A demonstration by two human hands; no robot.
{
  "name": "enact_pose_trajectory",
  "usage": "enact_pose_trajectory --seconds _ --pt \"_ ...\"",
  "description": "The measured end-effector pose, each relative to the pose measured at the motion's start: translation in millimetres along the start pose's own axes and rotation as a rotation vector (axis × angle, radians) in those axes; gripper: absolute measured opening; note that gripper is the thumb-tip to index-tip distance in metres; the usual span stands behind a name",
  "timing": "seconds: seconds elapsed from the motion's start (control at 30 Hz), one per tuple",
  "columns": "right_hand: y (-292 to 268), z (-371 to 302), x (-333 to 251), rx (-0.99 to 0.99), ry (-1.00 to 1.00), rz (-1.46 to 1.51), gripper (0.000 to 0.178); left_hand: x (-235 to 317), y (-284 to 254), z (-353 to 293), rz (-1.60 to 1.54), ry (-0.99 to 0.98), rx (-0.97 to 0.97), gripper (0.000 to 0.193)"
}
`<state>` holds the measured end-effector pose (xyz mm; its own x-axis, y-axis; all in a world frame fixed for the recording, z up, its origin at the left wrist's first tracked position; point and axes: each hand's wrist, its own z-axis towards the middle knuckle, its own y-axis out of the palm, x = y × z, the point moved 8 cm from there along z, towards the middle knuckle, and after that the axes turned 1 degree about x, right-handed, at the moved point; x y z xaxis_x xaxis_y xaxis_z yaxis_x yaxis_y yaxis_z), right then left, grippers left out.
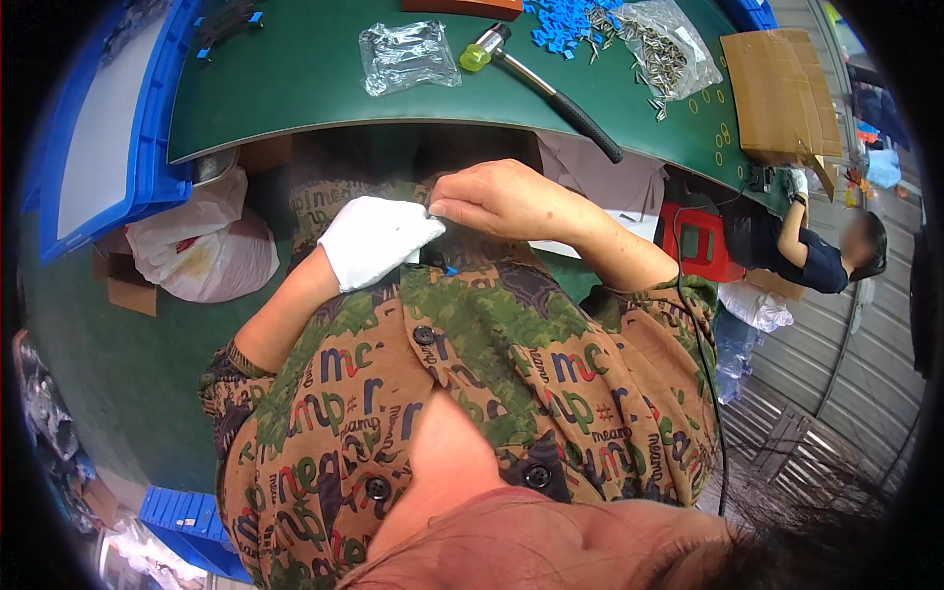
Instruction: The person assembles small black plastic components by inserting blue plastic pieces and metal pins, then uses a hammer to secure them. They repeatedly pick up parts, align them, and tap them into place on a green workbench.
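Blue crate at far left, tilted against the edge of the green table. Crumpled white plastic bag below it, beside a scrap of brown cardboard. More blue crates low at the left rim.

Left hand in a white glove, held close over the lap below the table edge, fingers folded together around something; exactly what sits inside the glove cannot be told. Small blue piece just under the gloved fingertips, against the patterned shirt, touching or nearly touching the glove.

Right hand bare, directly beside the gloved one, thumb and forefinger pinched narrow at the glove's edge, tips touching the white fabric; whether also gripping a small part cannot be told.

On the table above: clear plastic bag, then a mallet with a yellow-green head and black handle lying slantwise, handle end hanging past the table edge. Further right, heap of small blue parts, scattered metal pins spilling from a second clear bag, then a flattened cardboard box.

Red stool below the table at right. Another person in dark clothes at far right, one hand raised to the table edge.
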<state>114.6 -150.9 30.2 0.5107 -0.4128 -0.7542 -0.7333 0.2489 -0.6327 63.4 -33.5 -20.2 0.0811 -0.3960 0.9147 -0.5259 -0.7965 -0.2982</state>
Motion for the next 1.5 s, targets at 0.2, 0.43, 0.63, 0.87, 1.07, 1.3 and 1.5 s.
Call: enact_pose_trajectory --seconds 0.2,0.43,0.63,0.87,1.07,1.3,1.5 --pt "2.2 -2.5 4.9 0.013 0.035 0.018 0.026 -0.6 1.2 2.3 -0.001 -0.013 -0.007 0.036" --pt "4.8 -5.7 3.6 0.051 0.040 -0.009 0.026 -4.7 2.8 3.1 -0.021 -0.027 -0.019 0.037" --pt "6.2 -10.2 -0.8 0.100 0.004 -0.065 0.027 -1.6 5.8 3.0 0.044 0.006 -0.027 0.038" --pt "5.2 -6.4 -3.0 -0.031 0.015 -0.097 0.026 -5.9 9.4 3.0 0.034 -0.018 -0.065 0.039" --pt "39.4 -3.0 44.9 -0.389 0.294 0.636 0.042 -9.3 9.6 3.0 -0.064 -0.087 -0.086 0.033" --pt "34.7 2.0 39.0 -0.309 0.267 0.636 0.044 -19.4 -2.4 -8.5 -0.451 -0.096 -0.152 0.031" --pt "-108.3 -34.3 12.4 0.616 0.024 -0.434 0.031 13.3 -133.9 -24.3 -0.466 0.187 0.271 0.034"
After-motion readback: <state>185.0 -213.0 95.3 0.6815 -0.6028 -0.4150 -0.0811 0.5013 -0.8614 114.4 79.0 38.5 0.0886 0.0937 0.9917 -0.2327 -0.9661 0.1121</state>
